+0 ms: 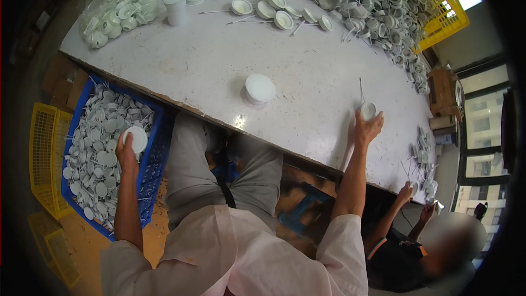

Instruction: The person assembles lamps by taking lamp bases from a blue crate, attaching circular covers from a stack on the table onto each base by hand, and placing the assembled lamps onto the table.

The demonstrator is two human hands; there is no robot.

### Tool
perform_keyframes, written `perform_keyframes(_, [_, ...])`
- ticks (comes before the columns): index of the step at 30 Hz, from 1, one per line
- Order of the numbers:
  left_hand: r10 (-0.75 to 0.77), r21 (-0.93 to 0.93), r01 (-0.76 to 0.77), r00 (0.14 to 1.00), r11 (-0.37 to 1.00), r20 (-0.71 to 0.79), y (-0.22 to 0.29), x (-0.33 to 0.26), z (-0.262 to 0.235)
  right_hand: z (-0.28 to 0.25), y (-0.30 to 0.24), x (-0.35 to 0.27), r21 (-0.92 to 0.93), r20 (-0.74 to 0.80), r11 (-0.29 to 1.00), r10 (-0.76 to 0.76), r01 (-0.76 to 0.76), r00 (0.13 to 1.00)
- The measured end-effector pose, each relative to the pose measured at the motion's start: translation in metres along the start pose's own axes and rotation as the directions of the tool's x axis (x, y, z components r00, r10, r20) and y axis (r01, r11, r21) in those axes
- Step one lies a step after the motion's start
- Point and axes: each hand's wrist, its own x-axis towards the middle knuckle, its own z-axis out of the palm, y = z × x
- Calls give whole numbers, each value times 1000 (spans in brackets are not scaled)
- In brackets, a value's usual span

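Over the blue crate [155,131] at the left, my left hand [126,155] grips a round white disc-shaped part [136,139], its thumb across the edge. Below it in the crate lie many similar white round parts [102,157], some with thin leads. My right hand [369,127] is out on the right side of the white table [208,68], its fingers around a white cup-shaped part [367,111]. A thin lead rises from that part. Between the hands, a white round-topped piece [259,89] stands on the table.
A big pile of white cup-shaped parts [378,8] covers the far right tabletop by a yellow crate [446,13]. A clear bag of parts [123,13] and a white cylinder [175,6] stand far left. At the lower right a co-worker [402,255] handles parts.
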Motion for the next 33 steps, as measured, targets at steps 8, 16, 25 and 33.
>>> perform_keyframes(8, [-149, 9, 161, 931, 987, -334, -49, 95, -191, 4, -10, 7, 136, 182, 977, 137, -163, 974])
perform_keyframes(16, [272, 471, -339, 940, 815, 207, 36, -30, -13, -98, -110, -99, 577, 110, 809, -213, 113, 971])
perform_keyframes(25, [241, 165, -739, 409, 654, 880, 119, -159, 165, -115, -193, -193, 967, 152, 217, -912, 134, 381])
perform_keyframes(33, [127, 152, -470, 510, 870, 851, 95, -150, 154, -120, -199, -199, 941, 333, 330, -883, -68, 331])
